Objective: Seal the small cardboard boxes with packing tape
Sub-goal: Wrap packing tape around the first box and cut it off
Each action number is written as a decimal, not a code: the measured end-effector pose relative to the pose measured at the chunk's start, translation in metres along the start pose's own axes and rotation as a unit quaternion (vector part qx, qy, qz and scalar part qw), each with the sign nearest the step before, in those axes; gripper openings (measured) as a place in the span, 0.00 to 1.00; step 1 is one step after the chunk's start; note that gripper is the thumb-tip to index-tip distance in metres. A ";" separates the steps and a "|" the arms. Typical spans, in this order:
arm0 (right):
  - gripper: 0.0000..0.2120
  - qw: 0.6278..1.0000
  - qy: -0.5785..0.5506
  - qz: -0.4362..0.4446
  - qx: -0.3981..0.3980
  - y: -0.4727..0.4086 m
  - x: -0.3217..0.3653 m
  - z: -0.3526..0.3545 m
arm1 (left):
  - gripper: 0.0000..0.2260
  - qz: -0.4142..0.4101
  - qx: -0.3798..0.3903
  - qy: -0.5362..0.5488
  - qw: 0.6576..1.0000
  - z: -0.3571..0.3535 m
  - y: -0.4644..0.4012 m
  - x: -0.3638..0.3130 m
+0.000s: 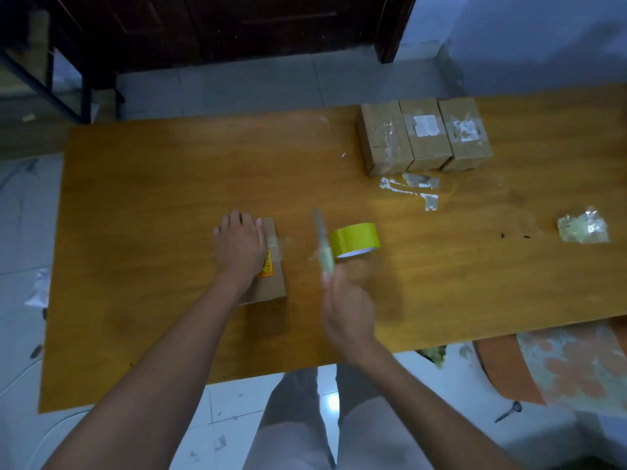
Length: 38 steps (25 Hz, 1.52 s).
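The right hand [346, 307] is gripping a knife [322, 242] by its handle, its grip clamped round it, the blade pointing away from the person and blurred. The left hand [239, 247] is lying flat, fingers straight, pressing down on the box [271, 279] near the desk's [169, 184] front left. A strip of clear tape [281, 244] is running off the box's top, sticking out over its right edge toward the knife.

The box is looking light and stiff-walled, likely to slide on the smooth wood, so pinning it from above is suiting it. The tape is thin, clingy and apt to fold on itself; taking it by its free end would be safest.

The yellow roll [354, 240] is sitting just beside the blade, close enough to be nudged. Three taped boxes [424, 137] are standing in a row at the far right, well apart, with tape scraps [410, 186] in front of them and a crumpled wad [582, 228] further right.
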State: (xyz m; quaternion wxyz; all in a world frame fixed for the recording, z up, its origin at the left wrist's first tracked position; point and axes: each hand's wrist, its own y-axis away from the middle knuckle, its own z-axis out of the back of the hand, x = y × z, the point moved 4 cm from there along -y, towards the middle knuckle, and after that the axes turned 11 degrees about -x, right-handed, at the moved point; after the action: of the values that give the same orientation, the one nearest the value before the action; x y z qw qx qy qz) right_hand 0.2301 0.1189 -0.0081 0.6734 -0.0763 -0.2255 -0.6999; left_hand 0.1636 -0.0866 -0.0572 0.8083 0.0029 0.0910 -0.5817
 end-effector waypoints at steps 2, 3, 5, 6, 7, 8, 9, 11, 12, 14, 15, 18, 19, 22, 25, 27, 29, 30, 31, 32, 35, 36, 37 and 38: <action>0.15 0.999 0.007 0.039 0.026 0.010 0.021 -0.034 | 0.17 -0.005 -0.002 0.008 1.000 0.001 0.001 0.003; 0.15 0.999 0.006 0.046 0.030 0.012 0.024 -0.045 | 0.18 -0.007 -0.007 0.008 1.000 0.001 0.002 0.004; 0.15 0.998 0.005 0.048 0.033 0.017 0.023 -0.061 | 0.18 -0.008 -0.014 0.006 1.000 0.000 0.003 0.008; 0.15 0.998 0.004 0.045 0.033 0.020 0.023 -0.065 | 0.18 -0.009 -0.014 0.007 1.000 0.000 0.004 0.010; 0.15 0.999 0.002 0.044 0.030 0.023 0.022 -0.068 | 0.18 -0.009 -0.014 0.007 1.000 0.000 0.004 0.010; 0.15 0.999 -0.001 0.046 0.027 0.025 0.022 -0.069 | 0.18 -0.010 -0.014 0.007 1.000 0.000 0.005 0.010; 0.15 0.998 -0.005 0.049 0.027 0.026 0.023 -0.071 | 0.19 -0.010 -0.014 0.006 1.000 0.000 0.005 0.009; 0.15 0.998 -0.002 0.055 0.035 0.024 0.025 -0.075 | 0.19 -0.008 -0.011 0.007 1.000 0.000 0.005 0.010; 0.15 0.998 0.005 0.057 0.038 0.021 0.027 -0.077 | 0.19 -0.007 -0.010 0.008 1.000 0.000 0.005 0.010; 0.15 0.998 0.021 0.052 0.037 0.017 0.027 -0.079 | 0.19 -0.006 -0.013 0.011 1.000 0.000 0.005 0.010; 0.15 0.998 0.026 0.049 0.036 0.018 0.026 -0.080 | 0.19 -0.005 -0.015 0.013 1.000 -0.001 0.005 0.010; 0.16 0.998 0.020 0.039 0.043 0.027 0.023 -0.081 | 0.19 -0.006 -0.013 0.021 1.000 -0.001 0.005 0.010; 0.16 0.998 0.018 0.036 0.041 0.029 0.022 -0.081 | 0.19 -0.008 -0.011 0.020 1.000 -0.001 0.006 0.012; 0.16 0.999 0.014 0.030 0.023 0.027 0.020 -0.079 | 0.19 -0.006 -0.008 0.008 1.000 0.002 0.008 0.025; 0.16 0.999 0.015 0.044 0.017 0.027 0.027 -0.077 | 0.18 0.003 -0.017 -0.003 1.000 0.006 0.011 0.034; 0.15 0.998 0.009 0.052 0.021 0.028 0.033 -0.079 | 0.18 0.005 -0.017 -0.004 1.000 0.007 0.011 0.035; 0.15 0.998 0.010 0.055 0.024 0.031 0.036 -0.081 | 0.18 0.007 -0.016 -0.001 1.000 0.007 0.012 0.034; 0.15 0.998 0.011 0.054 0.024 0.032 0.036 -0.082 | 0.19 0.009 -0.015 -0.001 1.000 0.007 0.012 0.034; 0.15 0.998 0.011 0.054 0.025 0.032 0.036 -0.084 | 0.19 0.011 -0.013 -0.001 1.000 0.007 0.012 0.034; 0.15 0.998 0.011 0.055 0.027 0.032 0.036 -0.086 | 0.19 0.013 -0.013 -0.002 1.000 0.007 0.012 0.033; 0.15 0.998 0.011 0.058 0.029 0.029 0.039 -0.090 | 0.19 0.014 -0.015 0.002 1.000 0.007 0.012 0.033; 0.15 0.998 0.013 0.058 0.029 0.028 0.039 -0.091 | 0.19 0.013 -0.017 0.004 1.000 0.007 0.013 0.033; 0.15 0.998 0.017 0.059 0.032 0.029 0.039 -0.093 | 0.19 0.014 -0.018 0.006 1.000 0.006 0.013 0.034; 0.15 0.997 0.023 0.062 0.036 0.030 0.039 -0.094 | 0.19 0.015 -0.020 0.007 1.000 0.006 0.013 0.034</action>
State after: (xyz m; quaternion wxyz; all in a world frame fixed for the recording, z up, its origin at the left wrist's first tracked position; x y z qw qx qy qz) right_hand 0.2751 0.0439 -0.0693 0.7226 -0.0496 -0.2293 -0.6502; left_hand 0.1873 -0.1153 -0.0580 0.8162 -0.0083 0.1083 -0.5675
